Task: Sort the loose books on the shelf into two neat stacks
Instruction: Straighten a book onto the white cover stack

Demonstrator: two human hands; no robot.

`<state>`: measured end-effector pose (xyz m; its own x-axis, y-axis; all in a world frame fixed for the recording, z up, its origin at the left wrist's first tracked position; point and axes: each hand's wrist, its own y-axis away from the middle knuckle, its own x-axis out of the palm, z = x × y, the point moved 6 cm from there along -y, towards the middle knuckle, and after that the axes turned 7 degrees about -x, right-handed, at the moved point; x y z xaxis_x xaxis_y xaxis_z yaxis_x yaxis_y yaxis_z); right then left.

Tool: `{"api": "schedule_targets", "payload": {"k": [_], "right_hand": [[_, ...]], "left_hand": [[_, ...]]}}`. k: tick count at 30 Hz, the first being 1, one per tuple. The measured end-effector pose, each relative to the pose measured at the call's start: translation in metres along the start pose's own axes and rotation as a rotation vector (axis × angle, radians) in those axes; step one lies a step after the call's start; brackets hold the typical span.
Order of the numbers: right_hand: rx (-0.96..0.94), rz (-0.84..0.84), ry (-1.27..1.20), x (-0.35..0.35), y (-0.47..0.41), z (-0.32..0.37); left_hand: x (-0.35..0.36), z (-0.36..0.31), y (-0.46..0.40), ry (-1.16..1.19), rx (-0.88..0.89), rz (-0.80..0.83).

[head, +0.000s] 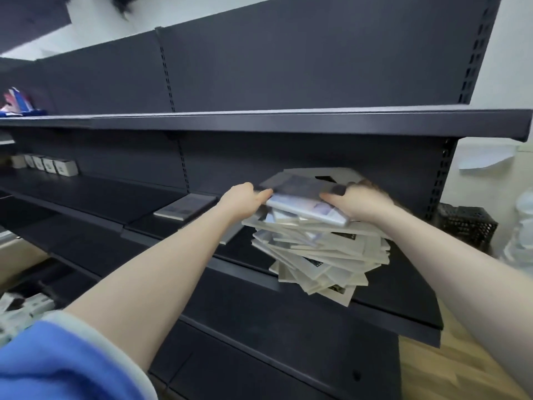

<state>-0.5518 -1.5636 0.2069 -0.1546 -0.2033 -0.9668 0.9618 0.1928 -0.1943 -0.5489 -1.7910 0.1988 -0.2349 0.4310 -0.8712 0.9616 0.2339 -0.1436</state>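
A messy, fanned-out pile of thin pale books (pixel 323 252) sits on the dark shelf (pixel 398 301), some hanging over its front edge. My left hand (pixel 245 197) grips the left edge of the top books (pixel 302 207) of the pile. My right hand (pixel 357 204) holds their right edge, fingers curled over them. A dark-covered book (pixel 297 183) lies on top between my hands, with a grey one (pixel 320 173) behind it. One single book (pixel 186 207) lies flat on the shelf to the left of the pile.
The upper shelf's edge (pixel 288 122) hangs just above my hands. Small white boxes (pixel 49 166) line the far left of the shelf. A black mesh basket (pixel 467 223) stands right of the rack. Coloured items (pixel 17 103) sit on the upper shelf, far left.
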Motion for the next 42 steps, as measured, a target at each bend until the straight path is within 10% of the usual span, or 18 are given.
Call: {"api": "schedule_targets", "payload": {"k": [24,42], "right_hand": [[-0.066,-0.063,-0.141,-0.013,0.007,0.031],[-0.096,-0.098,-0.232,0.006,-0.009,0.027]], "left_hand": [[-0.002,0.047,0.008,1.254,-0.302,-0.135],[0.014,0.015,0.024,1.361,-0.218,0.111]]}}
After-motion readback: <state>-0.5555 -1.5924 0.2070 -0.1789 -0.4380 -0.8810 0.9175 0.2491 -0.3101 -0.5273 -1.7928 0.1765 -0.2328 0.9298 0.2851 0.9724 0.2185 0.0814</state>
